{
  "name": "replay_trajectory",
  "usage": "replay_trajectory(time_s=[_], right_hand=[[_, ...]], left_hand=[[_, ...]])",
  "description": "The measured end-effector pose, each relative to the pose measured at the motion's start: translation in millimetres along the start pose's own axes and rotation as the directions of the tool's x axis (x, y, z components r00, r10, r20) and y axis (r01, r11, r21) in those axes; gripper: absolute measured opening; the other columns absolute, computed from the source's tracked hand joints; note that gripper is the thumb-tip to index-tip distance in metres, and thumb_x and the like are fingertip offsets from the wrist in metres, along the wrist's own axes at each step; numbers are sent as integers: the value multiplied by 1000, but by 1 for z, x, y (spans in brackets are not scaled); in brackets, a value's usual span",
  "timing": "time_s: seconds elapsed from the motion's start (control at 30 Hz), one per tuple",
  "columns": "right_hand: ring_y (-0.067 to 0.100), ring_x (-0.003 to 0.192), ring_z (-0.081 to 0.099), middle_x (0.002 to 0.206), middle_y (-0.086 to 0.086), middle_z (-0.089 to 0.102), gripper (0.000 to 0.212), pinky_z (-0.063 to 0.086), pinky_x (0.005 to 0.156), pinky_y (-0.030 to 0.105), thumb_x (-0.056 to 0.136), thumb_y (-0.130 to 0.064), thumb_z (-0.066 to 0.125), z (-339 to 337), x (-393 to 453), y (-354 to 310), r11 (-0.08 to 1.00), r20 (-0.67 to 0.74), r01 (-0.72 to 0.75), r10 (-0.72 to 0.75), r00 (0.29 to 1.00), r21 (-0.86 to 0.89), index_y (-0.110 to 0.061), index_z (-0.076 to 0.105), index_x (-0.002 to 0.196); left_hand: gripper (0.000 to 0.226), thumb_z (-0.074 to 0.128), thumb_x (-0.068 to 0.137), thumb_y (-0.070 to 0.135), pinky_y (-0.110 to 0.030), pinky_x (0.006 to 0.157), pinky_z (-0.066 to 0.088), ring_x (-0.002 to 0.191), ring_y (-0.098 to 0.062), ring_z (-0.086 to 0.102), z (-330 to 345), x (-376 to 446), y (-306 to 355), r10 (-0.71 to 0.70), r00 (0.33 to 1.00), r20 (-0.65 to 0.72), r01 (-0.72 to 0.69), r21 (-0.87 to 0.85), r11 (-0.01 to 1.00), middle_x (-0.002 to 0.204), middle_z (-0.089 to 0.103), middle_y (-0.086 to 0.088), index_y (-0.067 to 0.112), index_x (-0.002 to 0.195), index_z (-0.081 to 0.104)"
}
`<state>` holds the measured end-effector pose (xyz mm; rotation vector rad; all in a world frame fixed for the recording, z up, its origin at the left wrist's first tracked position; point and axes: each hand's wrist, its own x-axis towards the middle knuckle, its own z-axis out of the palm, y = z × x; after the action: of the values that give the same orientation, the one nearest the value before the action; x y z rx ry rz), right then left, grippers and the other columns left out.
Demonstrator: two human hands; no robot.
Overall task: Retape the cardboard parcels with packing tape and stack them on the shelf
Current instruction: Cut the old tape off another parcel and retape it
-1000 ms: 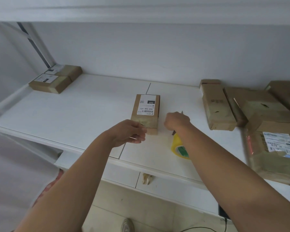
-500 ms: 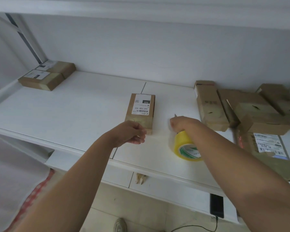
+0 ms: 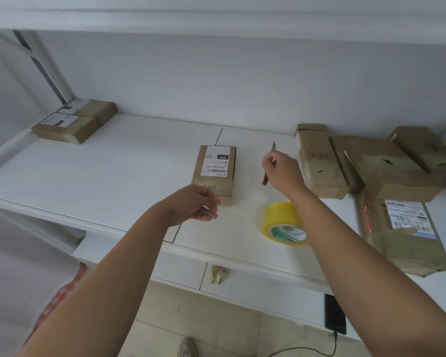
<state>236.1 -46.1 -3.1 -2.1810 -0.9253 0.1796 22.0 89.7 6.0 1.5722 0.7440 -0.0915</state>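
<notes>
Head view: a white worktop (image 3: pixel 93 176) under a shelf carries the parcels. A small parcel (image 3: pixel 215 171) with a white label lies flat near the middle, its near end covered in clear tape. The left hand (image 3: pixel 195 203) sits at that near end, fingers curled, fingertips at the taped edge; whether it pinches the tape or only touches it I cannot tell. The right hand (image 3: pixel 281 168) is raised just right of the parcel, fingers curled round a thin knife (image 3: pixel 268 163), whose blade points up and away. A yellow tape roll (image 3: pixel 281 222) stands on edge on the worktop below the right forearm, near the front edge. Two labelled parcels (image 3: pixel 75 121) lie side by side, touching, in the far left corner. A loose pile of boxes (image 3: pixel 366 163) lies at the right, with a large flat labelled parcel (image 3: pixel 407 233) nearer the front edge. A phone (image 3: pixel 334 314) with a cable shows below the worktop.
</notes>
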Motion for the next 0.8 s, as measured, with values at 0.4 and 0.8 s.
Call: replay_trajectory(time_s=[0.4,0.8], right_hand=[[23,74,70,79,10,72,36,58,73,31,94,4,36,-38,-55,19,679,131,-198,149,980,707,-4,71,92],[4,95,62,105,-11,67,13,45,81,21,106,-25,43,-24,-107,61,955,-46,-13,28,999,296,-23,53,98]], left_hand=[[9,57,99,9,-32,80,56,80,-23,66,10,-2,7,58,998,-12,-59,-119,991,77,66,-9,2,97,63],[9,61,97,6,-26,70,56,73,-17,67,15,-4,20,94,989,-111,-100,-47,994,76,65,-4,7,88,65]])
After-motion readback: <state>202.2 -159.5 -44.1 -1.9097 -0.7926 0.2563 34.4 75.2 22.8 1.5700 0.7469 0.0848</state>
